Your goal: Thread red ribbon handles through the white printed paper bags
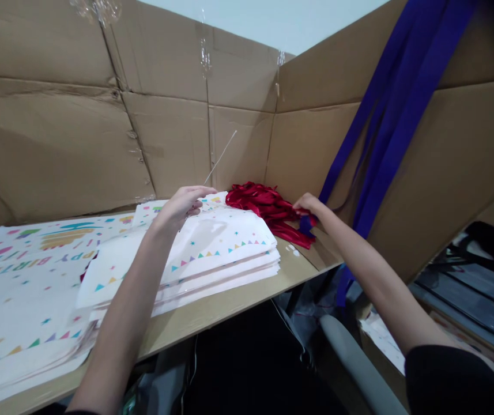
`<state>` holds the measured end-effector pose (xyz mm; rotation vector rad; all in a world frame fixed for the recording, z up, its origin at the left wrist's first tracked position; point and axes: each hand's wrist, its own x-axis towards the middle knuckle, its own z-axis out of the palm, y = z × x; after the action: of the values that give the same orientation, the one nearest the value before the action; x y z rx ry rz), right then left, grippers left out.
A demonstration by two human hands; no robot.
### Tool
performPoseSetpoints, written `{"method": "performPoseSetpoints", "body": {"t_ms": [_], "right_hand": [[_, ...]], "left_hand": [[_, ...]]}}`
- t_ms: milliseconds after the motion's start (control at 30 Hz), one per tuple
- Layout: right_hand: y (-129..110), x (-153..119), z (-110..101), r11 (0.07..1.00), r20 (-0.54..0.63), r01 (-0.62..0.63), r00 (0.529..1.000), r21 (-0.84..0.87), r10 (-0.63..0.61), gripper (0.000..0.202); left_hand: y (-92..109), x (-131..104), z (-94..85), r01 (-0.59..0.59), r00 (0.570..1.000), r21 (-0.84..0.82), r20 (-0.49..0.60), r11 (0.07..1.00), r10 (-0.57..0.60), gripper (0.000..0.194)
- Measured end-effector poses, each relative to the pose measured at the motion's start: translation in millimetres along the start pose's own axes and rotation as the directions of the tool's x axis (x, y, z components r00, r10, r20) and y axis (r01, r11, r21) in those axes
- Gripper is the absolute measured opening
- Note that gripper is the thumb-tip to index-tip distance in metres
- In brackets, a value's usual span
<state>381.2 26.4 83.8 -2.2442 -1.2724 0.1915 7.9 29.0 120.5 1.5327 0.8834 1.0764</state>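
My left hand (184,206) is closed round a thin white stick (221,158), whose pale end points up and to the right. Below that hand lies a stack of white printed sheets (225,236) with coloured bunting and stars. My right hand (309,204) reaches to the right side of a heap of shiny red ribbons (255,199), its fingers pressed together on the ribbon there. The fingertips are partly hidden. Close under my right hand is a small dark blue piece (306,225) among the red.
A wider pile of birthday-print sheets (17,300) covers the table's left side. Cardboard walls (164,138) stand behind and to the right. Long blue-purple ribbons (398,132) hang over the right wall. White scraps (292,249) lie on the tabletop (212,314). A grey chair armrest (354,363) is below.
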Motion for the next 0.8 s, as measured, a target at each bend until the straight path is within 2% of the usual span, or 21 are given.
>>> {"method": "performPoseSetpoints", "body": {"t_ms": [100, 133, 167, 233, 333, 400, 467, 567, 633, 800], "right_hand": [[-41.7, -3.4, -18.1, 0.981, -0.045, 0.164, 0.986, 0.105, -0.160, 0.015], [-58.0, -10.3, -22.4, 0.938, -0.077, 0.297, 0.955, 0.177, -0.288, 0.014], [-74.6, -20.7, -24.7, 0.875, -0.108, 0.428, 0.904, 0.227, -0.414, 0.015], [-105.8, -50.8, -21.7, 0.790, -0.081, 0.573, 0.817, 0.218, -0.570, 0.014], [-138.6, -106.7, 2.3, 0.670, 0.028, 0.737, 0.671, 0.090, -0.741, 0.014], [-147.5, -139.7, 25.3, 0.601, 0.098, 0.798, 0.602, -0.043, -0.793, 0.018], [-147.9, -162.7, 45.7, 0.544, 0.108, 0.830, 0.556, -0.128, -0.824, 0.021], [-140.6, -176.1, 61.6, 0.479, 0.055, 0.854, 0.498, -0.203, -0.865, 0.026], [-133.9, -173.9, 62.5, 0.468, 0.039, 0.858, 0.486, -0.211, -0.873, 0.025], [-109.6, -153.4, 56.6, 0.575, 0.045, 0.812, 0.581, -0.101, -0.813, 0.022]], "left_hand": [[-10.7, 6.3, 13.8, 0.056, 0.997, -0.089, 0.050, 0.994, -0.051, 0.030], [-14.8, 7.9, 19.1, 0.086, 0.993, -0.122, 0.086, 0.989, -0.076, 0.034], [-18.9, 9.0, 24.5, 0.122, 0.986, -0.156, 0.129, 0.980, -0.102, 0.037], [-26.5, 9.8, 34.9, 0.214, 0.960, -0.219, 0.230, 0.952, -0.162, 0.043], [-33.8, 9.7, 47.8, 0.347, 0.918, -0.334, 0.312, 0.877, -0.245, 0.046], [-34.7, 10.8, 52.4, 0.380, 0.920, -0.414, 0.263, 0.827, -0.291, 0.041], [-32.6, 13.7, 51.4, 0.384, 0.923, -0.457, 0.179, 0.802, -0.340, 0.032], [-25.4, 19.1, 35.7, 0.398, 0.914, -0.494, 0.142, 0.773, -0.380, 0.019], [-19.5, 21.7, 17.0, 0.363, 0.926, -0.566, 0.133, 0.740, -0.353, 0.015], [-6.3, 21.6, -34.0, 0.194, 0.961, -0.754, 0.016, 0.628, -0.277, 0.021]]}}
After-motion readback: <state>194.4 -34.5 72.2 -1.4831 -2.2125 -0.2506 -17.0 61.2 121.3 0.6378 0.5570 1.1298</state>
